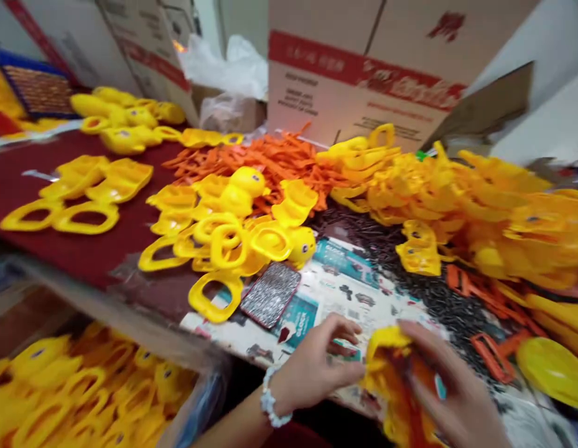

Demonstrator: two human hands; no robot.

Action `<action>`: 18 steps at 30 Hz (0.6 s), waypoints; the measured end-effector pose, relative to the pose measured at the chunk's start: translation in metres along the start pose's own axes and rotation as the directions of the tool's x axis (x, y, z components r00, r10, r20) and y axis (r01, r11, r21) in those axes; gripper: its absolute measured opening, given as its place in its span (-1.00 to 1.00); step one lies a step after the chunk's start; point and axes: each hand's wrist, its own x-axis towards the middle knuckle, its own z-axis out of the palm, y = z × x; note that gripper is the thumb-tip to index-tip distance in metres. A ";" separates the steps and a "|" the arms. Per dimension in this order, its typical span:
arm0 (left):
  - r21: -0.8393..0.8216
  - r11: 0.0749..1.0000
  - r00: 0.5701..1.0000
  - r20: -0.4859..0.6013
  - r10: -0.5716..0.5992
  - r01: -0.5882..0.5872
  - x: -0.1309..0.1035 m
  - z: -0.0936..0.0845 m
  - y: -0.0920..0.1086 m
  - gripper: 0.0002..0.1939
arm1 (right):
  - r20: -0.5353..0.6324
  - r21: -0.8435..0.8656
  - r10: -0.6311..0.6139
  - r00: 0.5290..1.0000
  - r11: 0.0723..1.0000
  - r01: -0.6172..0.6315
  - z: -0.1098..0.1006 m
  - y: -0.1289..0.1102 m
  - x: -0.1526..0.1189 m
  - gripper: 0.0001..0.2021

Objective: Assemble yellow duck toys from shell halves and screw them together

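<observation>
A right hand (450,386) grips a yellow plastic piece (386,361) with an orange-red part inside at the near edge of a crowded worktable (144,274), its fingers closed on the shell. The left hand (316,361), a beaded bracelet (270,398) at its wrist, is beside the piece, thumb and fingers apart; whether the thumb touches it cannot be told. At near left, a box holds yellow duck parts (60,392); at near right lies a yellow oval piece (552,371). Beyond the hands, a silvery pad (271,294) rests on printed cardboard (335,286), beside ringed yellow ducks (228,242). Dark slender pieces (452,311) spread below heaped yellow shells (456,193) at right. Farther back are orange strips (270,158), then a large printed carton (363,74) and white plastic bags (228,65).
</observation>
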 end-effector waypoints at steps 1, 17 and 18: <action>-0.140 0.990 1.000 0.004 -0.009 0.010 0.000 0.000 -0.001 -0.55 | -0.180 0.142 0.118 0.977 0.985 -0.093 -0.006 0.004 0.011 -0.66; -0.227 0.952 0.891 -0.359 -0.278 0.206 -0.046 -0.024 -0.004 -0.56 | -0.726 0.186 0.346 0.595 0.931 -0.314 -0.130 0.095 0.241 -0.66; -0.239 0.950 0.901 -0.337 -0.275 0.201 -0.046 -0.022 -0.006 -0.56 | -0.738 0.182 0.356 0.573 0.923 -0.339 -0.133 0.101 0.248 -0.69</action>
